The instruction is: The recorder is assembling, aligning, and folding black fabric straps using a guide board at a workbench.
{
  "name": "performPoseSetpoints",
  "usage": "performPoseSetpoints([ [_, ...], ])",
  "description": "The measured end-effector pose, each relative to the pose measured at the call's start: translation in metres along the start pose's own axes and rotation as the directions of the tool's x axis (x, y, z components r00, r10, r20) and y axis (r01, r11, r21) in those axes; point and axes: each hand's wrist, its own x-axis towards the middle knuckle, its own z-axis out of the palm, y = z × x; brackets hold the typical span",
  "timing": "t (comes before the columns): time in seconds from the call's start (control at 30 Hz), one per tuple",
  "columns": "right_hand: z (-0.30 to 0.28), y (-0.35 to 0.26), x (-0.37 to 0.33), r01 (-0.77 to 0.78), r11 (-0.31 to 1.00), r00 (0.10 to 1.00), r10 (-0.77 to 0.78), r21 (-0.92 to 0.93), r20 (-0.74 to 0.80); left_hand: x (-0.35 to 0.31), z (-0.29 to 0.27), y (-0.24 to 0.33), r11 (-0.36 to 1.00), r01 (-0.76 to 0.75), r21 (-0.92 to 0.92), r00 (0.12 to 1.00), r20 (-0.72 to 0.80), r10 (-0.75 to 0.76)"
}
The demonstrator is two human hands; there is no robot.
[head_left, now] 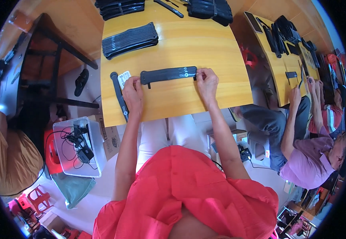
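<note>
A flat black strap (167, 75) with white print near its right end lies across the middle of the wooden table, two short dark tabs showing below its lower edge. My left hand (133, 95) is closed at its left end, thumb and fingers pinching the corner. At the opposite end, my right hand (207, 84) pinches the strap's right edge. Left of my left hand, a narrow black strip (119, 96) lies lengthwise toward the near edge. A small white printed label (123, 78) sits between that strip and my hand.
A stack of black straps (130, 40) lies on the table's left, with bundles of black straps (121, 8) (210, 11) at the far edge. A clear plastic bin (79, 159) with cables stands lower left. On the right, other people sit at another table (272, 63).
</note>
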Motion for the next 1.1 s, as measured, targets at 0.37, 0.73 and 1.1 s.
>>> performPoseSetpoints([
  [0.37, -0.003, -0.037, -0.033, 0.494, 0.862, 0.818, -0.415, -0.115, 0.399, -0.037, 0.018, 0.035, 0.760, -0.604, 0.239, 0.771, 0.415, 0.483],
  [0.73, -0.003, -0.038, -0.028, 0.491, 0.847, 0.776, -0.319, -0.204, 0.544, -0.033, 0.024, 0.035, 0.769, -0.562, 0.305, 0.776, 0.515, 0.363],
  [1.1, 0.020, -0.034, -0.020, 0.601, 0.761, 0.716, -0.374, -0.246, 0.590, -0.019, 0.021, 0.015, 0.780, -0.532, 0.329, 0.818, 0.439, 0.373],
])
